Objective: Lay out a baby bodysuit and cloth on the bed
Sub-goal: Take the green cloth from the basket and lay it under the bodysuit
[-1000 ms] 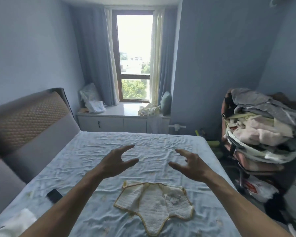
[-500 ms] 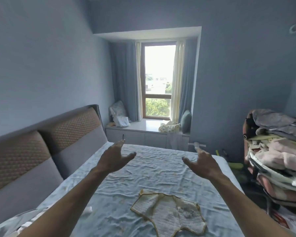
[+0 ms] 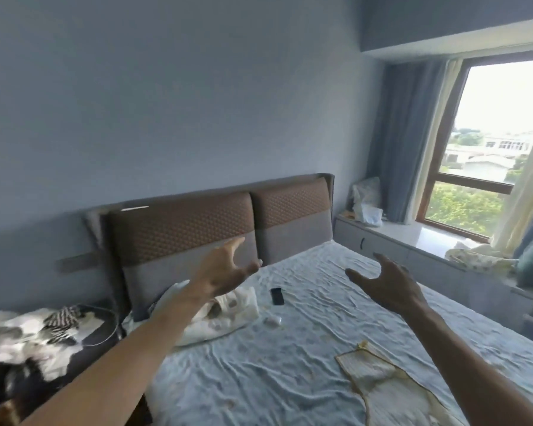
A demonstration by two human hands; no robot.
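Observation:
A white baby bodysuit (image 3: 385, 385) with yellow trim lies flat on the light blue bed sheet (image 3: 290, 364), partly under my right forearm at the lower right. A crumpled white cloth (image 3: 228, 315) sits near the headboard, partly behind my left forearm. My left hand (image 3: 225, 272) hovers above that cloth with fingers spread and nothing in it. Over the middle of the bed, my right hand (image 3: 388, 281) is also held up, fingers apart and empty.
A black phone (image 3: 277, 296) and a small white object (image 3: 273, 320) lie on the sheet. The brown and grey headboard (image 3: 216, 229) stands behind. A cluttered nightstand (image 3: 37, 339) is at the left; a window ledge (image 3: 413, 238) with fabric is at the right.
The view has swung left toward the headboard. Both hands stayed raised and open and now point toward the cloth and phone; the bodysuit has slid to the lower right of the view.

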